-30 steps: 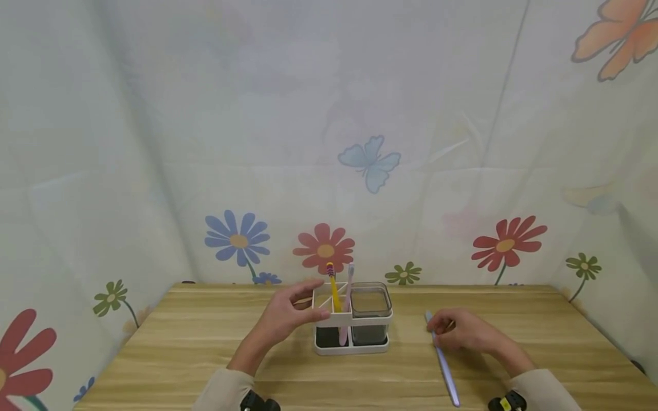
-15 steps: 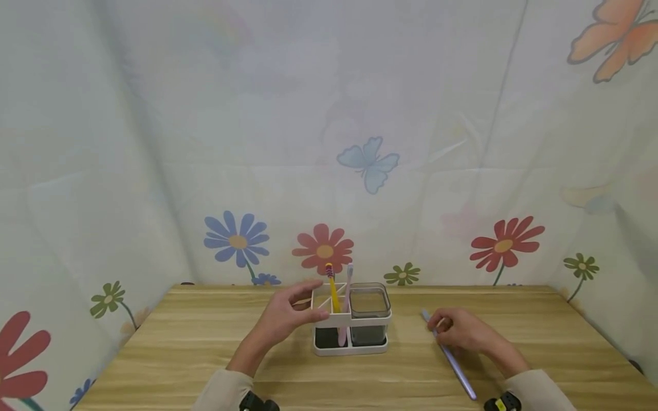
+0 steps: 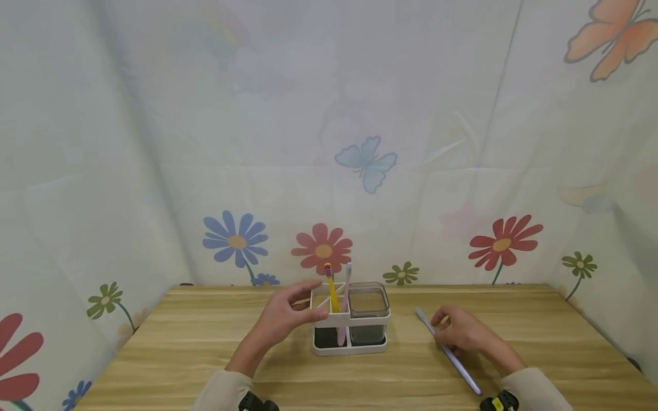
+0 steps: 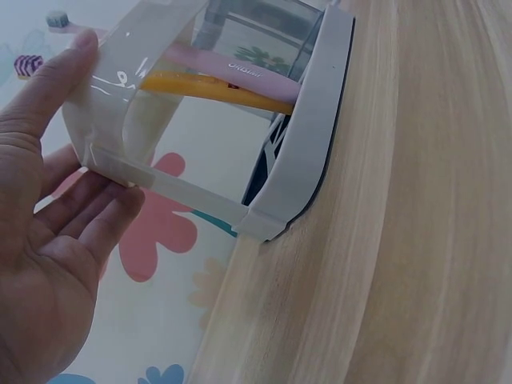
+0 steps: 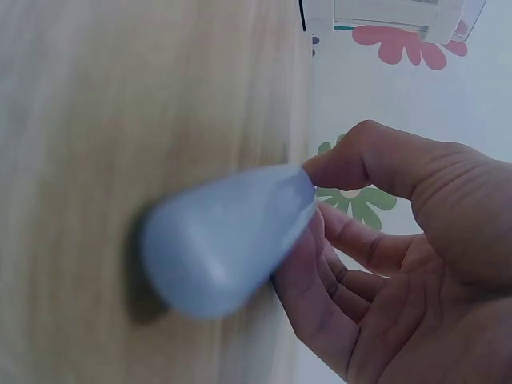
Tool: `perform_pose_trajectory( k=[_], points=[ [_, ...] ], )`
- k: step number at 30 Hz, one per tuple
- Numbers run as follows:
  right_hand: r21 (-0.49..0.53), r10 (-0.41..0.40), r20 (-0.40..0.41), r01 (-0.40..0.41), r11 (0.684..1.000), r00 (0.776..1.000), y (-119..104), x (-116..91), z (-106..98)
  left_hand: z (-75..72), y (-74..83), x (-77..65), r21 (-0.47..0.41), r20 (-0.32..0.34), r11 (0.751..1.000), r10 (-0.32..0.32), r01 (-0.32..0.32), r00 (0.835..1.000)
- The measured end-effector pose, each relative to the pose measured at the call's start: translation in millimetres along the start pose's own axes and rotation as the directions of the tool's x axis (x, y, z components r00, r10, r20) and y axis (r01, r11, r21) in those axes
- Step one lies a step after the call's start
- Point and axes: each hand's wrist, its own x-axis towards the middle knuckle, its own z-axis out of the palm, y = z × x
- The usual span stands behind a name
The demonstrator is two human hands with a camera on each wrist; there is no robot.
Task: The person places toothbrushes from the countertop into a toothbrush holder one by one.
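My left hand [image 3: 284, 313] grips the left side of a white toothbrush holder [image 3: 350, 351], thumb at the front of its upper rack. In the left wrist view the fingers curl round the rack's edge, and the holder's base [image 4: 316, 132] sits on the table. A yellow toothbrush [image 3: 334, 298] and a pink toothbrush [image 3: 341, 337] stand side by side in its left half. To the right of the holder, my right hand [image 3: 461, 330] pinches a light purple toothbrush [image 3: 464, 374] between thumb and fingers. It slants low over the wood, its handle end [image 5: 216, 248] towards the right wrist camera.
A clear greyish cup [image 3: 369, 308] fills the right half of the holder. The wood-grain table [image 3: 205, 325] runs back to a pale curtain [image 3: 267, 114] printed with flowers and butterflies.
The purple toothbrush has turned in my right hand: its head end has swung left towards the holder, its handle end to the right. The left hand keeps its grip on the holder.
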Motion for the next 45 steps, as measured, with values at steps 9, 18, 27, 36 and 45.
perform_pose_trajectory(
  k=[9, 18, 27, 36, 45],
  points=[
    [-0.004, 0.035, -0.018, -0.036, 0.999, 0.999, 2.1, 0.4, -9.3, 0.3, -1.7, -2.0, -0.018, -0.003, 1.0, -0.016, 0.016, 1.0],
    [0.15, -0.051, -0.087, 0.064, 0.987, 0.995, -19.6, -1.1, -28.9, -0.6, -1.0, -1.2, -0.011, -0.01, 1.0, -0.012, 0.012, 1.0],
    [0.16, -0.172, -0.199, 0.206, 0.965, 0.965, -36.0, -3.9, -31.0, -0.5, 2.2, -1.3, -0.009, -0.013, 1.0, -0.018, 0.018, 1.0],
    [0.175, -0.215, -0.258, 0.264, 0.948, 0.942, -38.4, -3.0, -29.4, -0.2, 4.3, -1.2, 0.005, -0.014, 1.0, -0.02, 0.02, 1.0],
    [0.168, -0.254, -0.293, 0.311, 0.935, 0.922, -38.8, -3.5, -27.2, -0.2, 3.3, -1.4, -0.008, -0.013, 1.0, -0.018, 0.018, 1.0]
  ],
)
